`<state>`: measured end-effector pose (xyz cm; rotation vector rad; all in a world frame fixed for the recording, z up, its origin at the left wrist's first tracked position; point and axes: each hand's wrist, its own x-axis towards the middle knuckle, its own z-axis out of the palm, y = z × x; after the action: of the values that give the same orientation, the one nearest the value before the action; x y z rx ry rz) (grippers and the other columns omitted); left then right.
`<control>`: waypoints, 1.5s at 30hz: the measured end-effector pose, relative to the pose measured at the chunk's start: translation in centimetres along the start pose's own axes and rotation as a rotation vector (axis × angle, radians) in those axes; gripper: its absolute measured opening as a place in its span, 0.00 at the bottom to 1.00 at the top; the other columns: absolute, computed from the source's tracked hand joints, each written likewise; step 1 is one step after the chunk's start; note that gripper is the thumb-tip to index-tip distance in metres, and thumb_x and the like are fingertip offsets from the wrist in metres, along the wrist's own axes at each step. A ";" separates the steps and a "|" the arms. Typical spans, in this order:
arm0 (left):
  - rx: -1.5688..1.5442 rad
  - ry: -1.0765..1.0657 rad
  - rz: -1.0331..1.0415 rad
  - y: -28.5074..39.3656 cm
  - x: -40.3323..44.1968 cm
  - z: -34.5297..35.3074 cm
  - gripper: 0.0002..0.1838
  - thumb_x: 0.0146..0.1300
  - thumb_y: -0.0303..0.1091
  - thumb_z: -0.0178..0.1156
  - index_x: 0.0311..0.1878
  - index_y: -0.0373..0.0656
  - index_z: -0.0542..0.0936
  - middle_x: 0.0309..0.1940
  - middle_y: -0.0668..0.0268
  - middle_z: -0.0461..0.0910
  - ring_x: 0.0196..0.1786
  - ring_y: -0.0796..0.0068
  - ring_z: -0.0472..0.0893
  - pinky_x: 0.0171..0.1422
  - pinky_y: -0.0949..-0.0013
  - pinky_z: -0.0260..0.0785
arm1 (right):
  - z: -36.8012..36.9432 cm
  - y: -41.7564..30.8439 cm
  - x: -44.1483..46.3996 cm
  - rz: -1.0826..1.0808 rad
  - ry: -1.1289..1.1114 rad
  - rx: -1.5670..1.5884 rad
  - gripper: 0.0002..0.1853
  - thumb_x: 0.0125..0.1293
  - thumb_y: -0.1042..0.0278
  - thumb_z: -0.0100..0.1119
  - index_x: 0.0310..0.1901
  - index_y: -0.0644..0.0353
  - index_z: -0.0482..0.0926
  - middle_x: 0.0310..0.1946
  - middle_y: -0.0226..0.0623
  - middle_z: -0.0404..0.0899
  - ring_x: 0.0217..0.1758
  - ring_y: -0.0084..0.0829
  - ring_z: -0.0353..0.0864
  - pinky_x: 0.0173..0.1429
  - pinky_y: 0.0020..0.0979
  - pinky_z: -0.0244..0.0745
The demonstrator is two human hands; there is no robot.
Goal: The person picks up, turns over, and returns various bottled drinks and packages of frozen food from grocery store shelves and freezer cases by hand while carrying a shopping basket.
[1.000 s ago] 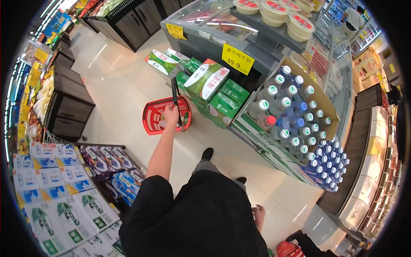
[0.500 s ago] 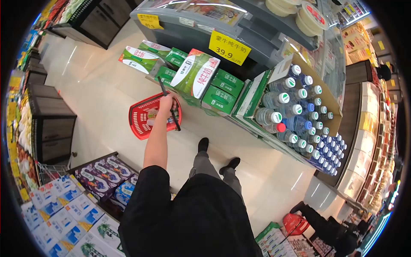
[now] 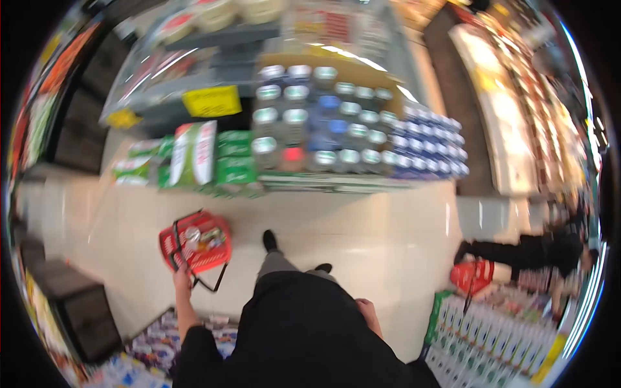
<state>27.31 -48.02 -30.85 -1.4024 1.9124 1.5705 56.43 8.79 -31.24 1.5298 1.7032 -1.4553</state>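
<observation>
Red basket (image 3: 209, 261) in left hand (image 3: 183, 274) seems, through blur, farther from cartons (image 3: 193, 154).

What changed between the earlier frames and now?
The view turned right, bringing the boxed bottles toward its middle. The left hand and red basket shifted left and lower in view; the right hand, unseen half a second ago, shows again. The left hand still holds the basket.
</observation>
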 end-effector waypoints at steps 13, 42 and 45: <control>0.527 -0.246 0.083 -15.0 -9.5 16.9 0.07 0.58 0.34 0.54 0.31 0.41 0.76 0.14 0.70 0.68 0.11 0.78 0.66 0.14 0.70 0.54 | -11.3 21.5 3.0 0.121 0.206 0.750 0.15 0.62 0.70 0.46 0.47 0.67 0.75 0.28 0.44 0.80 0.27 0.34 0.81 0.27 0.30 0.75; 0.433 -0.484 -0.255 -12.6 -27.9 56.2 0.16 0.60 0.40 0.55 0.20 0.48 0.65 0.10 0.70 0.58 0.13 0.73 0.61 0.18 0.67 0.56 | -31.7 17.4 7.6 0.092 0.313 0.741 0.05 0.56 0.72 0.52 0.27 0.63 0.75 0.19 0.32 0.71 0.19 0.23 0.68 0.19 0.26 0.57; 0.302 -0.511 -0.275 -14.0 -28.1 55.8 0.15 0.59 0.41 0.56 0.21 0.49 0.66 0.10 0.70 0.60 0.12 0.73 0.61 0.16 0.68 0.55 | -35.8 17.2 11.1 0.134 0.355 0.686 0.10 0.56 0.70 0.55 0.34 0.68 0.80 0.23 0.36 0.77 0.23 0.27 0.73 0.24 0.30 0.66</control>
<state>33.40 15.19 -38.56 -0.9696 1.5003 1.2854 79.83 42.54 -34.70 2.3221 1.2821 -1.8952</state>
